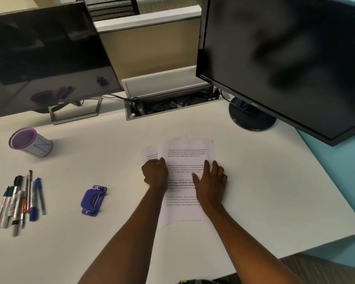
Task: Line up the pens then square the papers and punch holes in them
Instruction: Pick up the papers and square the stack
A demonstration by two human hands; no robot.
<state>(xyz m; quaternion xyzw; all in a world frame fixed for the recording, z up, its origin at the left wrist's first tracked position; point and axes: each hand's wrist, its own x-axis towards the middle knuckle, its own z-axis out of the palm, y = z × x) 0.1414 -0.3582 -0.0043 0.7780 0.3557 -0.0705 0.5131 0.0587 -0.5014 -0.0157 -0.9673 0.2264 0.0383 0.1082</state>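
We find bare desk [264,191] to the right of the papers [186,152], up to its edge. Between the papers and the hole punch [93,199] there is also a free lane. Behind, the open cable tray [172,106] and the low right monitor [285,58] over its round base [252,117] block the way. The pens [21,201] lie far left.

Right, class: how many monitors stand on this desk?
2. The left monitor stands behind the cup; the right monitor stands at the back right. No others show.
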